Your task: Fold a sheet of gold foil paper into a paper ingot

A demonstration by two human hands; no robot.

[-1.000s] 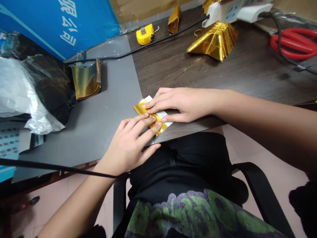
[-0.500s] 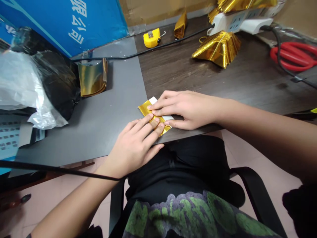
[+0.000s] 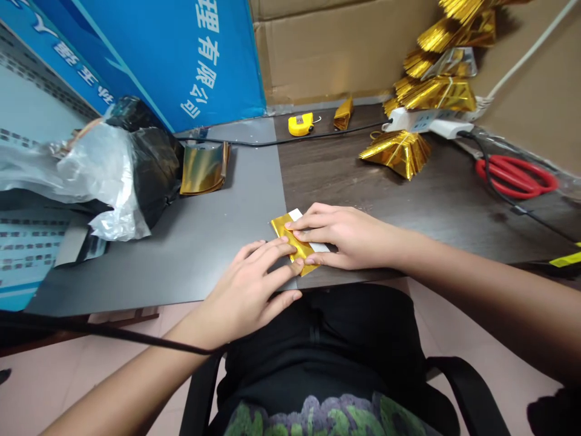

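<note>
A sheet of gold foil paper [image 3: 282, 225] with a white strip showing along its right side lies flat near the desk's front edge. My left hand [image 3: 254, 275] rests its outstretched fingertips on the lower left of the foil, thumb apart over the desk edge. From the right, my right hand [image 3: 333, 236] presses down on the foil and the white strip with its fingers extended. Both hands are open and lie partly over the sheet, hiding its middle.
A stack of gold sheets [image 3: 204, 169] stands by a black and clear plastic bag [image 3: 154, 160]. Along the back are a yellow tape measure [image 3: 301, 125], a small gold folded piece [image 3: 344, 114], a pleated gold bundle [image 3: 399, 154], a power strip [image 3: 415, 120] and red-handled scissors [image 3: 517, 175].
The head view has tilted up, showing more of the back wall and gold bundles. My left fingers have shifted slightly down and left on the foil; my right hand stays pressed on it.
</note>
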